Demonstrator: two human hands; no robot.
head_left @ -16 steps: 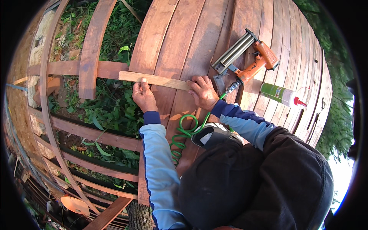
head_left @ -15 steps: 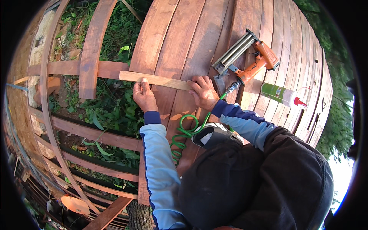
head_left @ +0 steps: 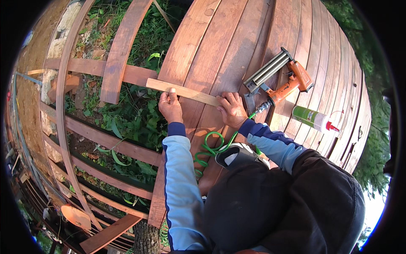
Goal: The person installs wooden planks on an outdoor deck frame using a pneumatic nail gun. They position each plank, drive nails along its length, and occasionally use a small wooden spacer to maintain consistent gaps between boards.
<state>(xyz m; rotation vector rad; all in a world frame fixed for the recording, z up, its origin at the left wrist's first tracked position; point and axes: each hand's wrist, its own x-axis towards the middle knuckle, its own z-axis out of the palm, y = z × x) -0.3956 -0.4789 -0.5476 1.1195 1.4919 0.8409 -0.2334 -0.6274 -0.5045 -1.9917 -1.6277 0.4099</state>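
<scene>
Both our left hand and right hand pinch a strip on the deck; plants border its left.

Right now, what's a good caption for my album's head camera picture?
Left hand and right hand hold a pale wood strip over deck boards, near an orange nail gun and a bottle.

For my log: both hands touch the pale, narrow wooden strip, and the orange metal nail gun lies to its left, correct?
The side is wrong: the head view shows the orange metal nail gun lying right of the pale, narrow wooden strip, which the left hand and right hand do touch.
</scene>
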